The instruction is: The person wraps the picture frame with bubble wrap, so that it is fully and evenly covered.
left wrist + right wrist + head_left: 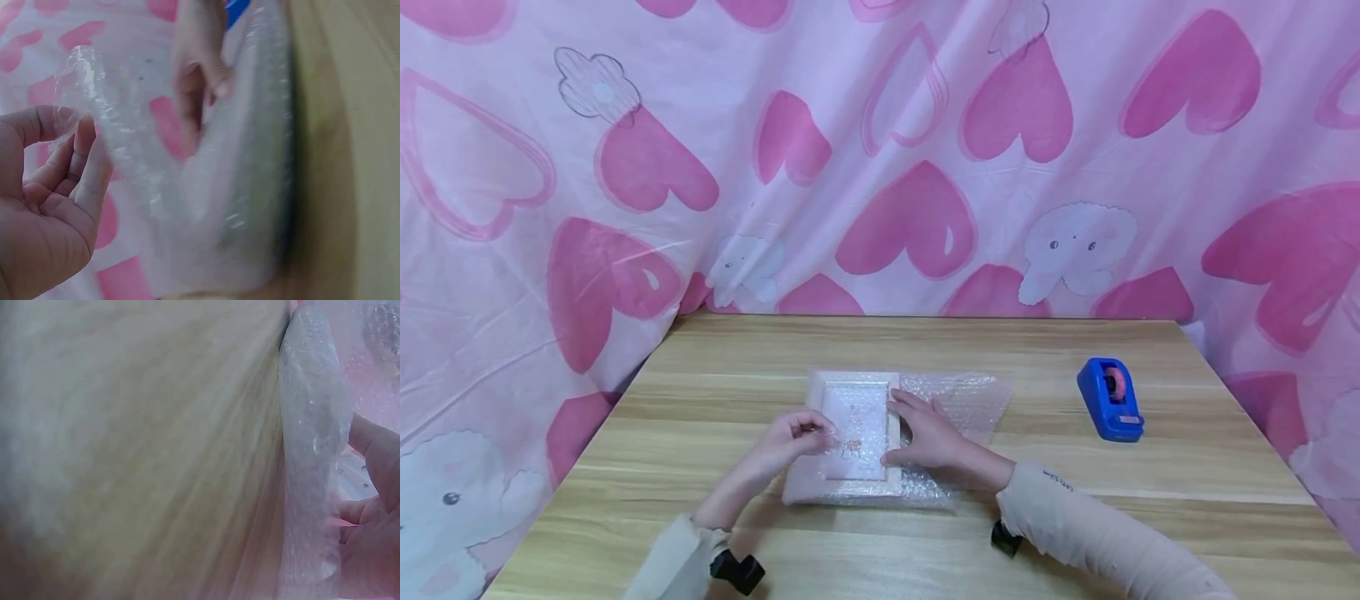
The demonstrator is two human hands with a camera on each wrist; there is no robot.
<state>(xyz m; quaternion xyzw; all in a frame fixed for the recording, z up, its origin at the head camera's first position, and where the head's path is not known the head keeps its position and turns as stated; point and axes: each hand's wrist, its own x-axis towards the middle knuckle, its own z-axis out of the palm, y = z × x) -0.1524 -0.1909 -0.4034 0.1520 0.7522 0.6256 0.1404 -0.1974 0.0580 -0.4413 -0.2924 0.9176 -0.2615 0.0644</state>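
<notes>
A white picture frame [859,408] lies on bubble wrap [958,400], with part of the clear wrap folded up over its left side. My left hand [784,442] pinches the edge of that raised flap between thumb and fingers, and the left wrist view shows the wrap [147,181] standing up from the pinch. My right hand [931,433] rests at the frame's right border, thumb and fingers spread apart and touching it. In the right wrist view the edge of the wrap [312,450] stands beside the right hand [375,506].
To the right on the wooden table [1037,350] stands a blue tape dispenser [1110,412] with a pink roll. A pink curtain [910,100] with hearts hangs behind the table and at both sides. Both wrists carry black cameras [737,572].
</notes>
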